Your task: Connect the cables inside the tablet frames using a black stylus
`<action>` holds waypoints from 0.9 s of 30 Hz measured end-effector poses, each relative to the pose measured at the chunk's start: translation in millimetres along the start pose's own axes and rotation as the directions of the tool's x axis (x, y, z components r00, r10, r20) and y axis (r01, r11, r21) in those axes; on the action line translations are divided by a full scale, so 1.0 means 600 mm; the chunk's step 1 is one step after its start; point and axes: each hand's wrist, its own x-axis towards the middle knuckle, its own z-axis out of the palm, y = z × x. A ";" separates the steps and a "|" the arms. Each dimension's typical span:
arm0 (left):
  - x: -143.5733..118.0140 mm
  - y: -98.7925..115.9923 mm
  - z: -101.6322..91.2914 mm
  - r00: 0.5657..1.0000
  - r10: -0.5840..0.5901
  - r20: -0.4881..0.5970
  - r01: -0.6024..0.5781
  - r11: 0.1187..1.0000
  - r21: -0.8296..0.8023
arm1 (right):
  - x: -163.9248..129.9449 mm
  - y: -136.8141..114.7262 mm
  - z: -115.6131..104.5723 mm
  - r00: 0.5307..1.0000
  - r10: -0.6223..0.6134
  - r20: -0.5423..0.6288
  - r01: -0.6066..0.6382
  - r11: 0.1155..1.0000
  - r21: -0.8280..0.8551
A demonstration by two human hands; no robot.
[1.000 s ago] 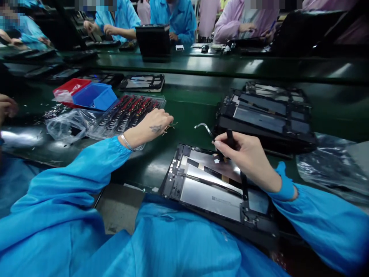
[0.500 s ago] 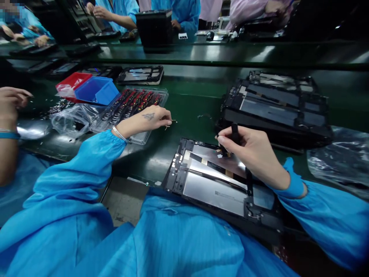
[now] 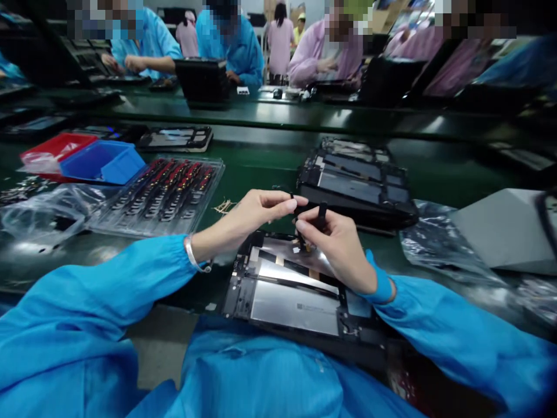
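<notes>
We hold a small dark part [image 3: 292, 204] pinched between thumb and forefinger of the left hand [image 3: 256, 213], raised just above the far edge of the opened tablet chassis [image 3: 287, 290], which lies on the near edge of the green surface [image 3: 270, 159] and partly over our lap. The right hand [image 3: 337, 247] meets it, its grip closed narrowly around a slim black tool [image 3: 321, 213] whose tip points down at the chassis. We judge the part too small to read clearly; a loose pinch could drop it into the open chassis or onto the floor, and a slip of the tool tip could scratch the exposed shielding or snag a thin cable. The chassis overhangs the edge, so downward pressure could tip it. Beyond lie a stack of chassis [image 3: 354, 186], a clear tray of components [image 3: 165, 188], a blue bin [image 3: 102, 162], a red bin [image 3: 52, 150] and crumpled plastic bags [image 3: 39, 212]; other people work at the far side
</notes>
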 end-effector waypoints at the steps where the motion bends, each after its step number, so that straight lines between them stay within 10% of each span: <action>1: 0.004 0.003 0.009 0.999 0.029 -0.029 -0.030 0.999 -0.030 | 0.001 0.001 -0.002 1.000 -0.005 -0.018 0.006 1.000 0.003; 5: 0.020 0.017 0.003 0.983 0.171 0.062 -0.181 0.949 0.258 | 0.014 -0.012 -0.019 0.995 -0.089 -0.046 0.085 0.993 -0.085; 12: 0.020 0.033 -0.023 0.874 0.266 0.407 -0.486 0.507 0.712 | 0.025 -0.029 -0.030 0.984 -0.178 0.016 0.178 0.968 -0.178; 16: 0.017 0.038 -0.022 0.784 0.514 0.348 -0.569 0.373 0.733 | 0.021 -0.036 -0.030 0.986 -0.166 -0.014 0.164 0.982 -0.094; 21: 0.013 0.041 0.005 0.554 0.754 0.352 -0.532 -0.005 0.847 | 0.013 -0.045 -0.029 0.983 -0.182 -0.039 0.183 0.983 0.026; 27: 0.013 0.045 0.024 0.534 0.776 0.336 -0.458 -0.069 0.887 | 0.005 -0.049 -0.028 0.971 -0.231 -0.068 0.226 0.971 -0.075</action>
